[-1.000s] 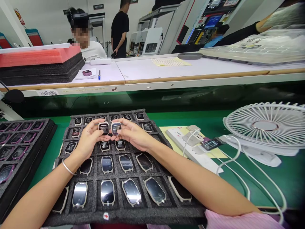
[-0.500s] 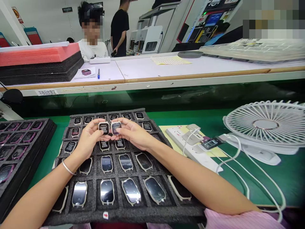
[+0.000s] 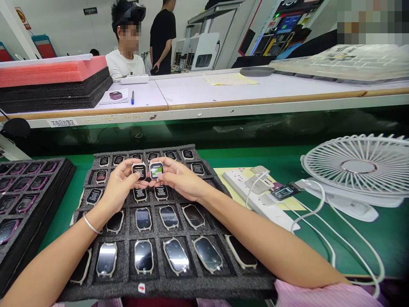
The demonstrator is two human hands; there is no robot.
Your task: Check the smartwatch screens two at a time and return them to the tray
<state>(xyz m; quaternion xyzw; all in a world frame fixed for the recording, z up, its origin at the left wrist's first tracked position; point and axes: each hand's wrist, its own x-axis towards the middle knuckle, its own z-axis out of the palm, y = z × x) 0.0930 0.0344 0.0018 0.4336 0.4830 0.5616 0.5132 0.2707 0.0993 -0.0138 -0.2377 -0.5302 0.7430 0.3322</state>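
Above a black foam tray (image 3: 166, 292), my two hands each grip a strapless smartwatch, side by side. My left hand (image 3: 119, 183) is closed on a smartwatch (image 3: 139, 170) with white text on its dark screen. In my right hand (image 3: 177, 177) is another smartwatch (image 3: 156, 169), its screen showing a light and green picture; the thumb lies at its lower edge. Pale-framed watches fill the tray's pockets, such as a dark-screened watch (image 3: 143, 219) just below the hands. Watches in the far rows show text.
Purple watches sit in a second foam tray (image 3: 60, 187) at left. To the right are a white power strip (image 3: 255, 198), cables and a white fan (image 3: 358, 166). A raised shelf (image 3: 191, 96) crosses the back, with a person (image 3: 124, 62) seated behind it.
The right-hand watch's screen has gone from dark with text to a light and green picture. Both hands keep almost the same place. The person behind the shelf has turned their head.
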